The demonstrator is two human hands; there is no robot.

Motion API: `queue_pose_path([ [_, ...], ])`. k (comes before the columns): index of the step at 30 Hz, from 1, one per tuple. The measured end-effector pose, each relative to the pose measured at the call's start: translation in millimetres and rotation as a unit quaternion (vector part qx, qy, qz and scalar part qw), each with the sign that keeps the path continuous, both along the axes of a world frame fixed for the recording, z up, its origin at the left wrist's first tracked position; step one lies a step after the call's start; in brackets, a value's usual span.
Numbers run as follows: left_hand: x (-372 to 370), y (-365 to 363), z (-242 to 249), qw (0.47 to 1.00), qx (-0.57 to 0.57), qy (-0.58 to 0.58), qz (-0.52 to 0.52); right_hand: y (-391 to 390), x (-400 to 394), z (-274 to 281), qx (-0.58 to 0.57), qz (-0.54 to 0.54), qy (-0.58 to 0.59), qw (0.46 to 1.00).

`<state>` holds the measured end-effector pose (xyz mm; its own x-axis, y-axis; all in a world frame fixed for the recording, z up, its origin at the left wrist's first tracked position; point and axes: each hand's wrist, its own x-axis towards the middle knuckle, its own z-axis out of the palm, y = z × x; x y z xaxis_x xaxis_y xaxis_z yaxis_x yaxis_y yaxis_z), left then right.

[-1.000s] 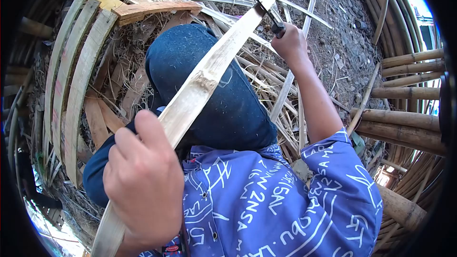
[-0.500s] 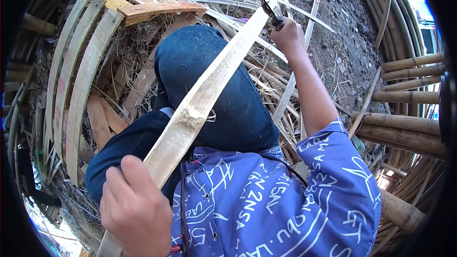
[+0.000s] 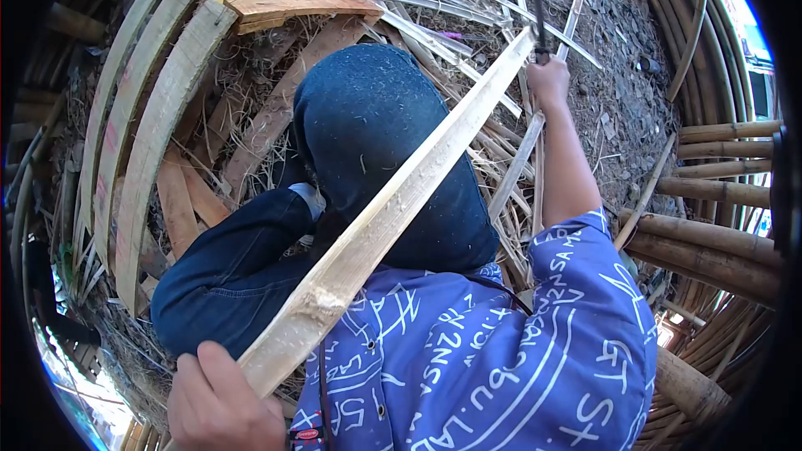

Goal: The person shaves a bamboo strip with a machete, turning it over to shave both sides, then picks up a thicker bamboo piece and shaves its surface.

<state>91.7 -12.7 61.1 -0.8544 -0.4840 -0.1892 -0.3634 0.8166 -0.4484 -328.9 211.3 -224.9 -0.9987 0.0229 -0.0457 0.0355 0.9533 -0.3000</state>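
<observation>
A long split length of bamboo (image 3: 399, 194) runs diagonally across my raised knee, its pale, hollow inner side facing up and a rough node low on it. My left hand (image 3: 221, 401) is closed around its lower end near my body. Out past the knee, my right hand (image 3: 549, 83) grips the dark handle of a long knife (image 3: 539, 12). The narrow dark blade points away from me, beside the far tip of the bamboo.
A crate of wooden slats (image 3: 167, 142) stands at the left. Thin bamboo strips (image 3: 418, 4) and shavings lie over the ground ahead. Stacked bamboo poles (image 3: 710, 238) line the right side.
The far end of the bamboo has swung right, and its near end has shifted lower. My right hand and the knife have moved right, with the blade now more upright.
</observation>
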Motion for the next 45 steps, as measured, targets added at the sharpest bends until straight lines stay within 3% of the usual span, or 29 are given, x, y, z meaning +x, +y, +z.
queue_pose_path([
  [1,-2,-1,-2,1.000,0.011,0.016,-0.001,10,-6,-1,-0.019,-0.020,-0.007,1.000],
  [3,-4,-3,-19,0.998,0.055,0.018,0.013,31,-5,-2,-0.169,0.004,0.034,0.985],
  [4,-8,-4,-28,0.994,0.106,0.019,0.026,23,19,29,-0.263,-0.021,0.005,0.964],
  [6,-32,0,-36,0.995,0.094,0.031,0.029,21,51,60,-0.332,-0.031,0.011,0.943],
  [10,-88,6,-49,0.998,0.040,0.052,0.017,9,127,110,-0.310,0.075,-0.028,0.947],
  [11,-99,7,-55,0.998,0.037,0.054,0.015,12,137,109,-0.251,0.146,-0.003,0.957],
  [13,-119,10,-67,0.991,-0.056,0.113,-0.041,-8,166,127,-0.251,0.181,-0.022,0.951],
  [15,-135,14,-81,0.990,-0.060,0.121,-0.039,-22,180,130,-0.262,0.199,-0.028,0.944],
  [24,-156,26,-88,0.992,-0.078,0.097,0.002,-52,176,120,-0.197,0.223,-0.051,0.953],
  [27,-159,29,-90,0.993,-0.090,0.077,0.018,-54,160,112,-0.111,0.228,-0.051,0.966],
  [35,-156,28,-86,0.993,-0.075,0.089,-0.007,-60,149,110,-0.056,0.196,-0.074,0.976],
  [36,-155,28,-85,0.993,-0.067,0.101,-0.007,-56,143,101,-0.034,0.207,-0.035,0.977],
  [37,-152,28,-80,0.993,-0.066,0.101,-0.013,-58,138,115,-0.020,0.175,-0.106,0.979],
  [39,-143,23,-71,0.992,-0.022,0.118,-0.039,-41,115,92,0.011,0.154,-0.090,0.984],
  [45,-141,22,-72,0.993,-0.072,0.090,-0.026,-40,115,61,-0.024,0.143,-0.095,0.985],
])
